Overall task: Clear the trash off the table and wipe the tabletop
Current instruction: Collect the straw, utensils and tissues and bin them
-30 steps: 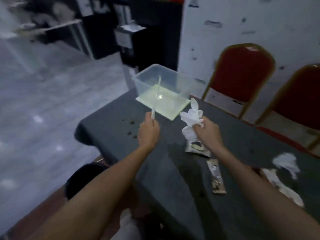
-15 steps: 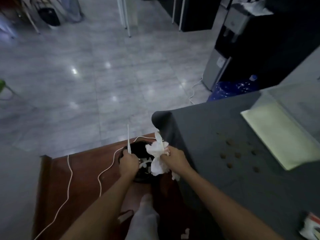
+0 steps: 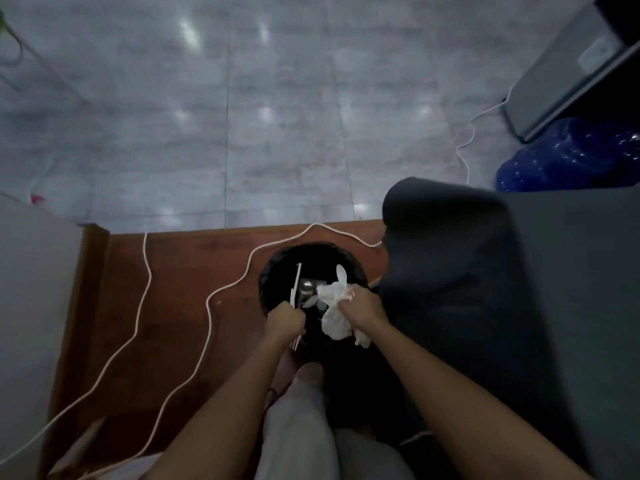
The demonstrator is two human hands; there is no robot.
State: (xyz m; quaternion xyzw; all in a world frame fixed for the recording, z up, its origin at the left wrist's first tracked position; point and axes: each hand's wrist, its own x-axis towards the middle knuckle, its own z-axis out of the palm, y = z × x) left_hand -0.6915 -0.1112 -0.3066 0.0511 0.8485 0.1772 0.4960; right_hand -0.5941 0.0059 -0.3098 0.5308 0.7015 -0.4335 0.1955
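Both fists clench over the black bin (image 3: 277, 271): left hand (image 3: 284, 322) on white straw (image 3: 296, 285), right hand (image 3: 363, 308) on crumpled tissues (image 3: 334, 318), beside the table (image 3: 554, 271).

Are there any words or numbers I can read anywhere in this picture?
None can be read.
Grey appliance: a pale patch that may be a label, too blurred to read.
Crumpled tissue, white straw and black trash bin: no print shows.

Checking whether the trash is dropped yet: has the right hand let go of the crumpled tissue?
No, the right hand grips the crumpled tissue over the black bin.
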